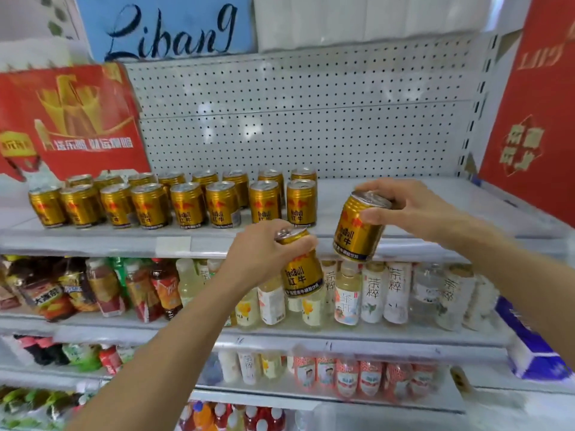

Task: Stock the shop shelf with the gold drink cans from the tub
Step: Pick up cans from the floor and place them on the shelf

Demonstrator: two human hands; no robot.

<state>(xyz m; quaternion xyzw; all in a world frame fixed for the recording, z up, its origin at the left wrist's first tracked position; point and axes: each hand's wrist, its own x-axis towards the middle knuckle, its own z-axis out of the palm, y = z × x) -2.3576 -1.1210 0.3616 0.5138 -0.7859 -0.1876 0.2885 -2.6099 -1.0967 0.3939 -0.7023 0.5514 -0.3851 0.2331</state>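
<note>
Two tilted gold cans (357,231) held before the shelf (435,197), two rows of upright cans (186,197) at its left

Head view, close, facing shelf (93,241)

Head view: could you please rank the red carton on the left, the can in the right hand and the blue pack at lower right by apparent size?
1. Red carton, clearly largest.
2. Blue pack.
3. Can in the right hand, smallest. It is nearer the camera, so its true size is likely smaller still.
</note>
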